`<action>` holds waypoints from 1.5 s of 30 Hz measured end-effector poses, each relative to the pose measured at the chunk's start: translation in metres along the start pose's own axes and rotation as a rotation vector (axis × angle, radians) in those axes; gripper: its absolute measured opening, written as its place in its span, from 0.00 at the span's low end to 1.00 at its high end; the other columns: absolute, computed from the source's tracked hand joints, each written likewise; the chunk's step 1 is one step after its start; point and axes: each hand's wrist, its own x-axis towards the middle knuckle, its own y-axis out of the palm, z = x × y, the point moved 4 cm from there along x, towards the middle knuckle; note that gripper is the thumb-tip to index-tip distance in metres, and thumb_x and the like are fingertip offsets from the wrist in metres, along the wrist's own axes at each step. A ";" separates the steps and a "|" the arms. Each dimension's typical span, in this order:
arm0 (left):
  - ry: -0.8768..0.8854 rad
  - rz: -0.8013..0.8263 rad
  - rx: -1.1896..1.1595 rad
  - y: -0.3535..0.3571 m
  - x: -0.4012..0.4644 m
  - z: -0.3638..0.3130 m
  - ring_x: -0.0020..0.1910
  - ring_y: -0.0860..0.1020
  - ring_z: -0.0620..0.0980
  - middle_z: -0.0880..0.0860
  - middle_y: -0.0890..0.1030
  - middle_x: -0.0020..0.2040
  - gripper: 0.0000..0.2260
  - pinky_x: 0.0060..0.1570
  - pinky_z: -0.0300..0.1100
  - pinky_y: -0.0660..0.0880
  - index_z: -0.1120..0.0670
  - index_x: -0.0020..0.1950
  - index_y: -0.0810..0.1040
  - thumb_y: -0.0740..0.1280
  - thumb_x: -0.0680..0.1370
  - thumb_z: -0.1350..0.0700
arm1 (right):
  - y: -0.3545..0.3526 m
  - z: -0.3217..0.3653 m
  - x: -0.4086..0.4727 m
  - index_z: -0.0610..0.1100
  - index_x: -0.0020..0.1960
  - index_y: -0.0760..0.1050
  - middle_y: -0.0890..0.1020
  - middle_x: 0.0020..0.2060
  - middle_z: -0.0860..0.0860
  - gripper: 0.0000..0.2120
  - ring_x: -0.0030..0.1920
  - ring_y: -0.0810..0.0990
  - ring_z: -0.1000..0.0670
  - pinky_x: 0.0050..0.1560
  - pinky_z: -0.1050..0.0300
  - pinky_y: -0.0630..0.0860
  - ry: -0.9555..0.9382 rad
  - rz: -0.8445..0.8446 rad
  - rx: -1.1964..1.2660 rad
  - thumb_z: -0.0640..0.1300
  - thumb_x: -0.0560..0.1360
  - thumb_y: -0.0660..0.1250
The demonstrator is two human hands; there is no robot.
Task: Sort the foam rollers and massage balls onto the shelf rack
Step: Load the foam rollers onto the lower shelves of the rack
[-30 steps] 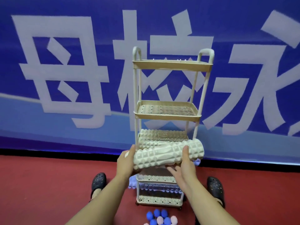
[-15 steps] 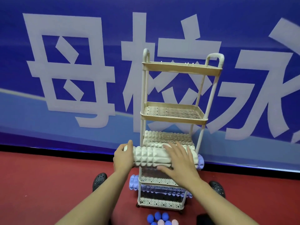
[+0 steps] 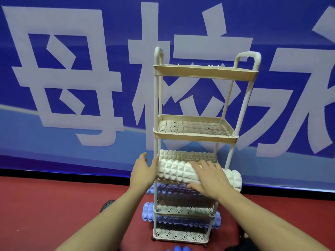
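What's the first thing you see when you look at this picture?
A tall cream shelf rack stands in the middle, before a blue banner with huge pale characters. Low on it, the left hand and right hand press a bumpy white foam roller onto a tier, with blue rollers below.

Rack: my shelf rack (image 3: 195, 136) stands on the red floor (image 3: 45, 214).
Third tier: two white rollers (image 3: 174, 171).
Lower tiers: blue rollers (image 3: 147, 212).

A shelf rack (image 3: 195, 136) stands before a banner wall (image 3: 72, 87). On its third tier, one foam roller (image 3: 177, 172) lies in front of another (image 3: 188, 155); more rollers (image 3: 148, 213) fill lower tiers.
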 end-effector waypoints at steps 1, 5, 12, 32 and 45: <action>0.037 -0.020 0.022 0.000 0.007 -0.005 0.69 0.75 0.54 0.52 0.73 0.73 0.31 0.64 0.53 0.71 0.51 0.78 0.65 0.61 0.81 0.35 | 0.001 -0.005 0.004 0.52 0.78 0.59 0.74 0.66 0.46 0.39 0.64 0.73 0.41 0.60 0.45 0.68 0.047 -0.006 -0.020 0.73 0.74 0.58; 0.120 -0.075 0.067 0.006 0.040 -0.022 0.70 0.74 0.55 0.52 0.73 0.73 0.29 0.62 0.52 0.71 0.52 0.78 0.64 0.62 0.82 0.39 | 0.008 -0.019 0.030 0.49 0.75 0.63 0.75 0.68 0.44 0.39 0.66 0.73 0.39 0.60 0.44 0.68 0.177 0.004 -0.078 0.71 0.73 0.62; 0.140 -0.165 0.108 0.021 0.074 -0.033 0.47 0.79 0.54 0.46 0.80 0.47 0.12 0.46 0.52 0.76 0.51 0.54 0.74 0.59 0.85 0.44 | 0.024 -0.024 0.075 0.48 0.76 0.62 0.76 0.65 0.45 0.37 0.64 0.75 0.40 0.62 0.42 0.68 0.177 0.032 -0.068 0.69 0.75 0.61; 0.270 -0.216 0.145 0.018 0.088 -0.019 0.45 0.80 0.54 0.47 0.84 0.45 0.09 0.41 0.46 0.70 0.49 0.50 0.79 0.64 0.82 0.45 | 0.052 -0.021 0.112 0.45 0.75 0.66 0.68 0.74 0.43 0.28 0.73 0.67 0.39 0.68 0.47 0.68 0.239 0.263 0.195 0.59 0.81 0.62; 0.299 -0.241 0.121 0.020 0.089 -0.016 0.46 0.81 0.53 0.47 0.84 0.45 0.09 0.43 0.47 0.74 0.49 0.51 0.79 0.65 0.82 0.44 | 0.081 -0.035 0.134 0.62 0.80 0.36 0.46 0.82 0.48 0.37 0.81 0.47 0.43 0.79 0.44 0.51 0.187 0.370 0.205 0.47 0.83 0.59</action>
